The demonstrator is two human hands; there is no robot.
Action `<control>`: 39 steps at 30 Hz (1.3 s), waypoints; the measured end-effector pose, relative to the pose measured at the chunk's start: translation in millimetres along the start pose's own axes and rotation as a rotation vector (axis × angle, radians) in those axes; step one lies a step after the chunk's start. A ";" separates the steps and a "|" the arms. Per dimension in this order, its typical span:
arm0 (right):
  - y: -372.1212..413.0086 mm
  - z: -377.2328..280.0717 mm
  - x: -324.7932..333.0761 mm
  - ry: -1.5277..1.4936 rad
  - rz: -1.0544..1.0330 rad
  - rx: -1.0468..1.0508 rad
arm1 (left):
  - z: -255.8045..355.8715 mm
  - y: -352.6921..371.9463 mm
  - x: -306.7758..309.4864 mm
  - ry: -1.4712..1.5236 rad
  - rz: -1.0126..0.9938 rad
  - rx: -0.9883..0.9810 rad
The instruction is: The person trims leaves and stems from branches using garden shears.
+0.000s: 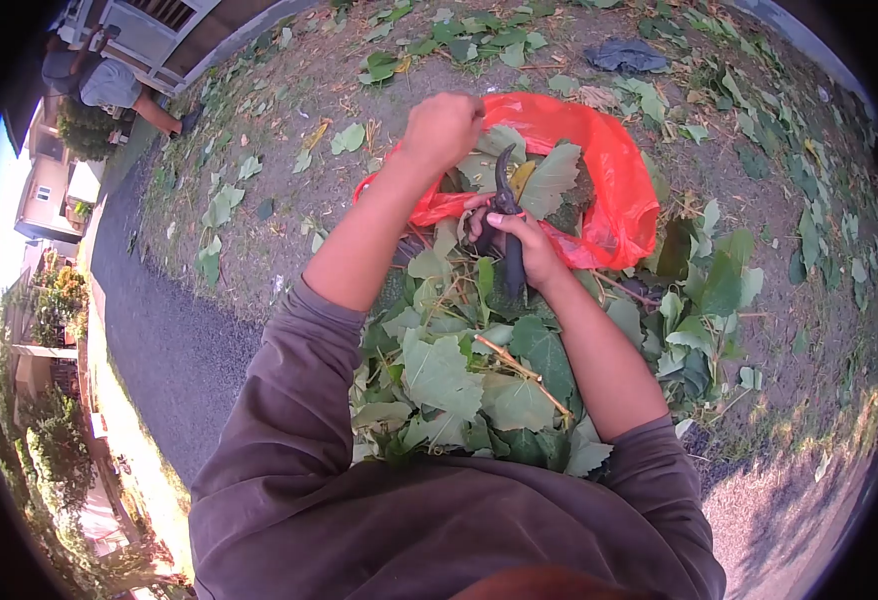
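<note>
A red plastic bag lies on the ground with its mouth spread wide and several green leaves inside. My left hand is closed in a fist at the bag's far left rim and grips the plastic. Black pruning shears are held in my right hand, their curved blade pointing away from me over the opening. Fingers of the right hand also rest against the near rim of the bag. Below it, close to my body, a heap of cut leafy stems is piled up.
Loose leaves are scattered over the dirt. More cuttings lie to the right, and a dark crumpled cloth or bag sits farther off. Another person is at the upper left, beside a paved strip.
</note>
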State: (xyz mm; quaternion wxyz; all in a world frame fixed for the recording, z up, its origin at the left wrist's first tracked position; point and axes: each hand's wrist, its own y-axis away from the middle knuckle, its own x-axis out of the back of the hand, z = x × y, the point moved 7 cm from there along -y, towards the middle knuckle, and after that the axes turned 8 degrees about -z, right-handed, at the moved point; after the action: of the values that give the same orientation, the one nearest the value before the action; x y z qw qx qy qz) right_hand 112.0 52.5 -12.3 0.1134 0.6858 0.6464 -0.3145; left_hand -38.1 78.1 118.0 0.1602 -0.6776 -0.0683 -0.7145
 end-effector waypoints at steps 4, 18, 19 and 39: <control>3.4 -3.3 0.1 -0.130 0.027 0.031 | -4.1 -23.3 -39.2 -0.216 -0.140 0.000; 3.4 -13.9 0.9 -0.041 0.099 0.044 | -3.8 40.7 4.2 0.931 0.113 0.088; 4.3 -8.6 4.8 0.089 0.124 0.000 | -0.8 53.0 0.8 0.943 0.108 0.093; 3.1 21.3 19.3 0.221 0.173 -0.147 | -6.2 89.5 -39.5 1.105 0.160 0.078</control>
State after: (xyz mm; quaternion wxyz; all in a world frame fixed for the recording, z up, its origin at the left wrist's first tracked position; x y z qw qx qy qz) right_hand 108.3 55.8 -40.7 0.1181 0.7594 0.6147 -0.1777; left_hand -14.0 -2.5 67.7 0.2507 -0.1990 0.0511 -0.9460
